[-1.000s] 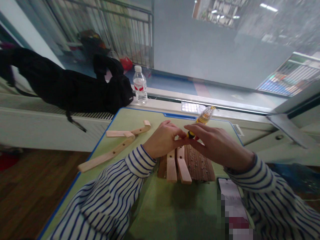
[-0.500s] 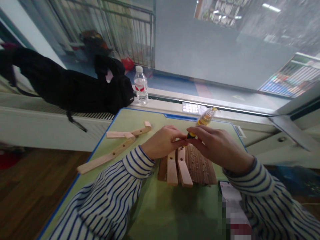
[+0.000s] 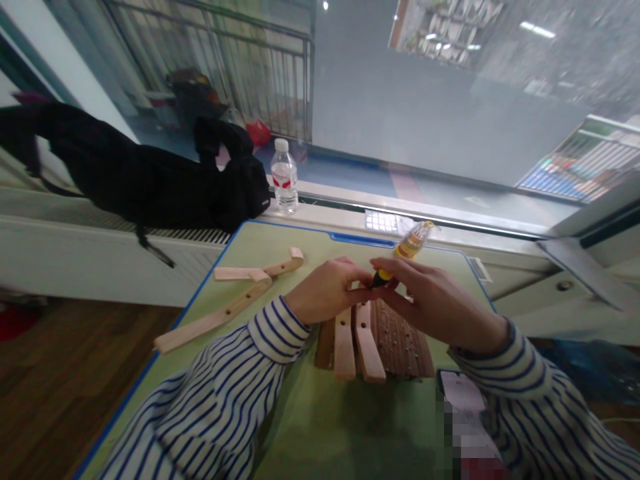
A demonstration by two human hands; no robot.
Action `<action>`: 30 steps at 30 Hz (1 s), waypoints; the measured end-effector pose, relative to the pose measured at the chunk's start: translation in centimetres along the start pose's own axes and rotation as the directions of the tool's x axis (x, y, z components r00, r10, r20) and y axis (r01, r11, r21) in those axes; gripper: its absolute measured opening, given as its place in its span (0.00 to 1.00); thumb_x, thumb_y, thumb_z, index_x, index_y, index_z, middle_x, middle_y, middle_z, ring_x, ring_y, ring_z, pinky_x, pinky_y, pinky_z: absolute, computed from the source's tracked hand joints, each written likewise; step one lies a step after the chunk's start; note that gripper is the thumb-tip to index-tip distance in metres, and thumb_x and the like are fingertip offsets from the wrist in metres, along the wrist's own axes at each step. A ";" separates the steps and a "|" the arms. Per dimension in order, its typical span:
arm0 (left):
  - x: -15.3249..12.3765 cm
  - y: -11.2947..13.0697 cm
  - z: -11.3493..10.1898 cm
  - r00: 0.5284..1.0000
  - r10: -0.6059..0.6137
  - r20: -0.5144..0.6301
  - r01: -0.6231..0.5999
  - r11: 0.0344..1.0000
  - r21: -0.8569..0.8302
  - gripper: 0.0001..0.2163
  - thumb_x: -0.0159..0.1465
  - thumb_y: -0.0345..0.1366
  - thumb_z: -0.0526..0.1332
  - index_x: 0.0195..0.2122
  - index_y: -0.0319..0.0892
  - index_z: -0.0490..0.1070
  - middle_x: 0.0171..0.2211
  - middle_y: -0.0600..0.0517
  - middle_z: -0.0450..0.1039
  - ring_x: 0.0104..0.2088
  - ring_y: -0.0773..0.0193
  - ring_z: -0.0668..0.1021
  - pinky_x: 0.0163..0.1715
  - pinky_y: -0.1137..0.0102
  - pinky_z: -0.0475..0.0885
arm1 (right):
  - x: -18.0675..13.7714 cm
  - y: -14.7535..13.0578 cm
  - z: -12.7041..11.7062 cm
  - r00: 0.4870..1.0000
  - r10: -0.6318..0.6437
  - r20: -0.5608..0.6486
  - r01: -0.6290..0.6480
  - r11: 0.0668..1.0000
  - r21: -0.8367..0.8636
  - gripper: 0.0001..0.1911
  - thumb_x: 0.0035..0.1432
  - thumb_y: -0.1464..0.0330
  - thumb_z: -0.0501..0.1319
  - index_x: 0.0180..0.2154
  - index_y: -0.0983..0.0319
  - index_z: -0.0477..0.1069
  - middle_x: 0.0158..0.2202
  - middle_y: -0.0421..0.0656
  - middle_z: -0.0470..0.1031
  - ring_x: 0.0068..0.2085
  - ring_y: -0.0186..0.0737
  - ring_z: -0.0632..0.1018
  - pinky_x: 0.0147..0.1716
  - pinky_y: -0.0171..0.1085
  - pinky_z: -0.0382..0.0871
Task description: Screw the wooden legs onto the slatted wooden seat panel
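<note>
My left hand [image 3: 327, 290] and my right hand [image 3: 433, 303] meet above a wooden slatted piece [image 3: 373, 337] lying on the green table [image 3: 325, 413]. Between the fingertips of both hands sits a small yellow-and-black tool [image 3: 380, 277], pinched from both sides. The left fingers are curled at the top of the pale wooden bars of the slatted piece. The right fingers are closed round the tool's end. What the tool touches below is hidden by the hands.
Loose curved wooden parts [image 3: 235, 300] lie on the table's left. A yellow glue bottle [image 3: 413, 241] lies at the far edge. A water bottle [image 3: 285, 177] and a black bag [image 3: 145, 173] rest on the sill. A phone [image 3: 463, 393] lies at front right.
Both hands stay pinched on the small tool; they and the view shift only slightly, and the slatted piece lies where it was.
</note>
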State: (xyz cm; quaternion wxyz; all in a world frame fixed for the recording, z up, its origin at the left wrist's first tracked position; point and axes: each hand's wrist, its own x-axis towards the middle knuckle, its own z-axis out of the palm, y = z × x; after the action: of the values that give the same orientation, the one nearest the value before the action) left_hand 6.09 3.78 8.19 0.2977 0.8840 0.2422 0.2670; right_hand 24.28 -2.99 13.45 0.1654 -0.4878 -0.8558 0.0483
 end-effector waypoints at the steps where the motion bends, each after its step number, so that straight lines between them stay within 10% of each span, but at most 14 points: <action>1: 0.0 0.0 0.0 1.000 -0.002 0.008 0.002 1.000 -0.004 0.09 0.60 0.39 0.60 0.39 0.43 0.74 0.34 0.51 0.73 0.38 0.65 0.74 0.40 0.70 0.68 | 0.0 0.1 0.0 1.000 -0.020 -0.005 0.021 0.999 0.037 0.19 0.60 0.66 0.53 0.54 0.62 0.61 0.45 0.47 0.74 0.39 0.38 0.76 0.36 0.37 0.67; 11: 0.3 0.0 -0.1 0.996 -0.021 -0.087 0.026 0.998 0.056 0.11 0.56 0.43 0.63 0.33 0.40 0.73 0.29 0.52 0.73 0.33 0.65 0.73 0.36 0.70 0.67 | 0.3 0.4 0.8 0.994 -0.062 -0.089 0.075 0.986 0.151 0.18 0.60 0.73 0.52 0.52 0.61 0.64 0.46 0.45 0.74 0.42 0.33 0.76 0.40 0.33 0.69; 30: 0.3 -0.5 0.1 0.997 0.045 -0.060 -0.040 0.996 0.081 0.13 0.57 0.45 0.62 0.37 0.42 0.75 0.32 0.51 0.74 0.37 0.64 0.73 0.42 0.67 0.66 | 0.4 0.3 1.2 0.993 0.064 -0.101 -0.077 0.988 -0.131 0.13 0.61 0.61 0.52 0.41 0.62 0.67 0.32 0.43 0.74 0.28 0.35 0.74 0.27 0.34 0.60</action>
State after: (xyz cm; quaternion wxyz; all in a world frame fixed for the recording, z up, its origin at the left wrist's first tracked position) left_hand 6.24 4.26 7.88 0.2490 0.8914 0.2427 0.2908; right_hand 23.96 -2.37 12.35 0.1715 -0.5298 -0.8302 -0.0273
